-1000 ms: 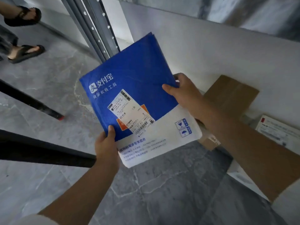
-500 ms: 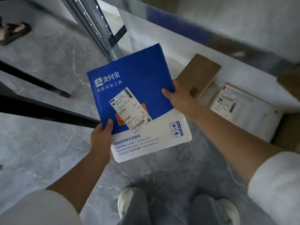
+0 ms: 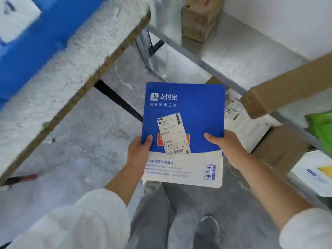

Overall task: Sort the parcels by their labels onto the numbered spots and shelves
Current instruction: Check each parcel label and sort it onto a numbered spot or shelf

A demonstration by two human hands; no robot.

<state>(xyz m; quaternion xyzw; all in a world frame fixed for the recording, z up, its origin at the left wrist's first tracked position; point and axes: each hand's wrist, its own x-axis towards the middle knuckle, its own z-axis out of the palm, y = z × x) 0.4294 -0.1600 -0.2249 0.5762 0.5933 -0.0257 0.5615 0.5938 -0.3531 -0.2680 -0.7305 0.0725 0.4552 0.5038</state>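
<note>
A flat blue-and-white parcel (image 3: 197, 105) with a white shipping label (image 3: 172, 133) is held level in front of me, above my legs. My left hand (image 3: 140, 150) grips its left edge with the thumb on top. My right hand (image 3: 228, 146) grips its right edge, thumb on the blue face. The label faces up, its print too small to read.
A metal shelf rack (image 3: 233, 56) stands to the right, holding a small brown box (image 3: 199, 20), a long brown carton (image 3: 287, 90), a green bag (image 3: 321, 130) and a white parcel (image 3: 316, 173). Lower down lie a labelled white parcel (image 3: 237, 114) and a brown box (image 3: 280, 150). A white-topped table edge (image 3: 71, 65) runs on the left.
The view has swung up and back from the floor. The parcel now sits squarer and lower in front of me, and my right hand has slid down its right edge.
</note>
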